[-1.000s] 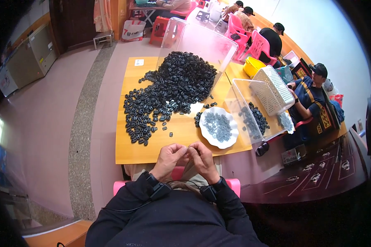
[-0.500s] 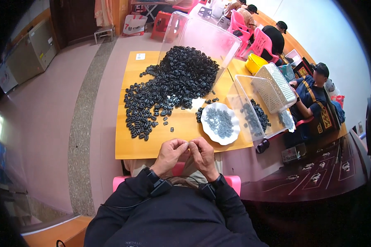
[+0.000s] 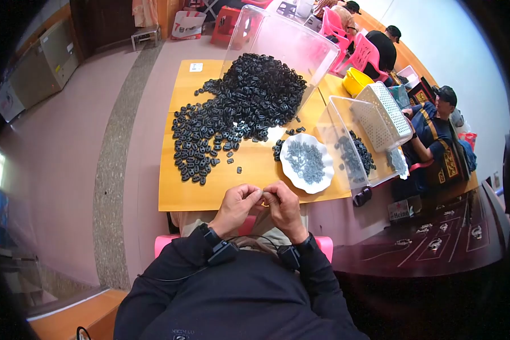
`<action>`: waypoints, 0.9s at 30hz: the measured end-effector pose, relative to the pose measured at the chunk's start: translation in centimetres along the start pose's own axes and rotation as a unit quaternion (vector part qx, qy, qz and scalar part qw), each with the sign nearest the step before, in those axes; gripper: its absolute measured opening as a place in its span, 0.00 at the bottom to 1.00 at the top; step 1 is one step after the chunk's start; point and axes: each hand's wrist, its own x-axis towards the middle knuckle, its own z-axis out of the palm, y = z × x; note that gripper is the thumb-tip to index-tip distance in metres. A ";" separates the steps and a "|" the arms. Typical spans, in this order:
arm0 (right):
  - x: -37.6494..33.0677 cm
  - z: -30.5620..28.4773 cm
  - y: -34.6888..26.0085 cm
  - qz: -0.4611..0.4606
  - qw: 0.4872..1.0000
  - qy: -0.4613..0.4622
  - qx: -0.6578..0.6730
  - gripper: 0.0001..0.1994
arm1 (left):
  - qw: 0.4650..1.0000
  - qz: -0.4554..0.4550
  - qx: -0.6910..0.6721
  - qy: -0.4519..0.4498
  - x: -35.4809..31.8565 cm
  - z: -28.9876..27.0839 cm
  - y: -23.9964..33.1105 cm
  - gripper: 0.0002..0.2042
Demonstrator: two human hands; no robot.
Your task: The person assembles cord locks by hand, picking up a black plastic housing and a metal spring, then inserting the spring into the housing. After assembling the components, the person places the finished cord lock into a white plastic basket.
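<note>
My left hand (image 3: 235, 211) and my right hand (image 3: 287, 212) meet just over the near edge of the yellow wooden table (image 3: 201, 198). Thumbs and fingertips of both are pinched close together; anything between them is too small and covered to name. Beyond them lies a big heap of small black plastic pieces (image 3: 260, 93), oval with two holes, which thins out toward the left. A white scalloped plate (image 3: 318, 188) of tiny grey translucent pieces (image 3: 306, 162) stands near my right hand. A few loose black pieces lie between the heap and my hands.
A large clear box (image 3: 292, 37) lies tipped behind the heap. To the right are a clear bin (image 3: 335, 110) with black pieces, a white perforated basket (image 3: 384, 113) and a yellow bowl (image 3: 357, 81). A co-worker (image 3: 433, 127) sits at far right; other people sit farther back.
The view has shifted slightly, so the table and heap sit a little higher in it. Both hands stay pinched together at the table's near edge, with the fingers slightly repositioned.
</note>
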 end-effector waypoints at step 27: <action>3.0 -7.3 3.6 0.030 0.973 0.081 -0.212 0.04 | 0.998 -0.037 0.007 0.057 0.1 -0.2 0.1 0.08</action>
